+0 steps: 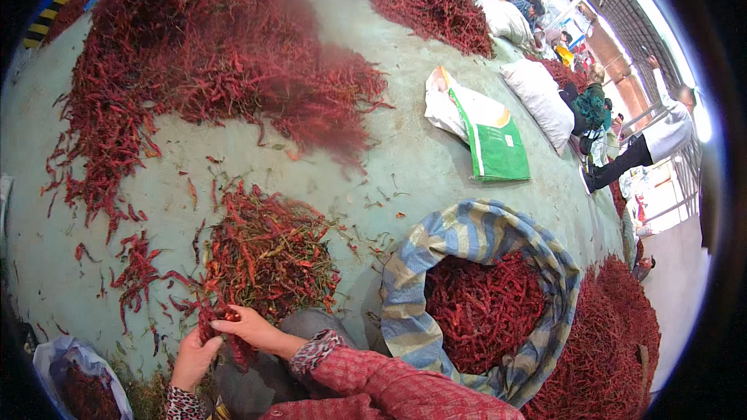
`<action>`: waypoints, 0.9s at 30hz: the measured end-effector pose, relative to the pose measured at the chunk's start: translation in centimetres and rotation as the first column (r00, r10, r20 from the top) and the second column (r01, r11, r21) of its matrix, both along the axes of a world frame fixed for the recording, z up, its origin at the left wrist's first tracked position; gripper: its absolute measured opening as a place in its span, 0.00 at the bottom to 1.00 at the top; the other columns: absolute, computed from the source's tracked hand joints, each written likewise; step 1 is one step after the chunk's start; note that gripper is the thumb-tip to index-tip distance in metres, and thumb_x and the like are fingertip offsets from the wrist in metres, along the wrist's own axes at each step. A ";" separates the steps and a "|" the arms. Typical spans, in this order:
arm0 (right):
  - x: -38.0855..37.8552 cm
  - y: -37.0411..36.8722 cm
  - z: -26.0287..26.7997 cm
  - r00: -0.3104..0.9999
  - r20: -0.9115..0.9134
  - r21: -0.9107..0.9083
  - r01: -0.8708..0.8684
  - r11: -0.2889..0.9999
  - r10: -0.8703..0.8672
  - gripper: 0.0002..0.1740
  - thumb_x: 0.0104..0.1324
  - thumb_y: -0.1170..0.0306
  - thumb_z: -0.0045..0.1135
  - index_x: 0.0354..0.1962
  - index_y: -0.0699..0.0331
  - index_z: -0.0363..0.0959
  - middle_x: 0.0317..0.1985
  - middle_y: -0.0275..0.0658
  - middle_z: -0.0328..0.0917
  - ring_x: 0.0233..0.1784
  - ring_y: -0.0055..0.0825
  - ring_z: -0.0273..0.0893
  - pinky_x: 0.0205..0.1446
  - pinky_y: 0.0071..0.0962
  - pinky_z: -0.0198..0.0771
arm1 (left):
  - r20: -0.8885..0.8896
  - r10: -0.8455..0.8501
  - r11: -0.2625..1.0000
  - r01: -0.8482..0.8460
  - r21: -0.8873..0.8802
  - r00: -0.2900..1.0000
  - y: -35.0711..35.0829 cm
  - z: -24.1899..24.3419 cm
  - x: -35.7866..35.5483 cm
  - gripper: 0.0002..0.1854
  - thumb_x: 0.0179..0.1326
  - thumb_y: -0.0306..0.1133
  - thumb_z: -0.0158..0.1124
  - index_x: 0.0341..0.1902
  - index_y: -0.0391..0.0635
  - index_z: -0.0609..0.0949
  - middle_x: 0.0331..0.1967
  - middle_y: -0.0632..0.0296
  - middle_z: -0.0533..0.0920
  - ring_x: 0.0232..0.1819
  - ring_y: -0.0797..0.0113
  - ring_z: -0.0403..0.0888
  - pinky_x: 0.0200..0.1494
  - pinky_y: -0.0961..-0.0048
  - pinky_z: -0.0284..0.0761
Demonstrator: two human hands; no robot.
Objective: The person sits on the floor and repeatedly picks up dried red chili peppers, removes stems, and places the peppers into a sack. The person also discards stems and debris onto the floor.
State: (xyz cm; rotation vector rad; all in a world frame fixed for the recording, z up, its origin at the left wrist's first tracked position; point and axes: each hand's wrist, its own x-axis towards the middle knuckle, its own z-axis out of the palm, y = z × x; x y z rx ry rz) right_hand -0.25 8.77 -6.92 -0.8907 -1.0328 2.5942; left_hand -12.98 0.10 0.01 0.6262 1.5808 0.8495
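Note:
Between my two hands is a bunch of dried red chili peppers (239,347), held low in front of my knees. My left hand (195,356) grips the bunch from the left side. My right hand (251,326) closes on its upper part, thumb and fingers around the peppers. Just beyond lies a mixed heap of red and greenish-brown chilies (268,251) with stems. A small loose cluster of chilies (137,271) lies left of it on the floor. To the right stands a blue-and-beige striped woven sack (408,297), its rim rolled down, filled with red chilies (484,309).
A large chili pile (204,58) spreads across the floor ahead. A green-and-white bag (499,149) lies flat near a full white sack (540,102). A white plastic bag (87,356) stands lower left. Another chili pile (613,338) is at right. Several people are farther off, one standing (665,128).

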 end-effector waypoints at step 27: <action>10.7 -6.8 12.3 0.904 -0.015 0.215 0.420 0.882 -0.427 0.10 0.61 0.67 0.51 0.27 0.65 0.71 0.22 0.32 0.72 0.26 0.21 0.73 0.29 0.20 0.68 | -0.025 -0.045 0.938 0.051 0.343 0.999 -14.2 5.1 9.0 0.08 0.60 0.32 0.49 0.37 0.41 0.74 0.29 0.65 0.77 0.25 0.77 0.73 0.28 0.80 0.70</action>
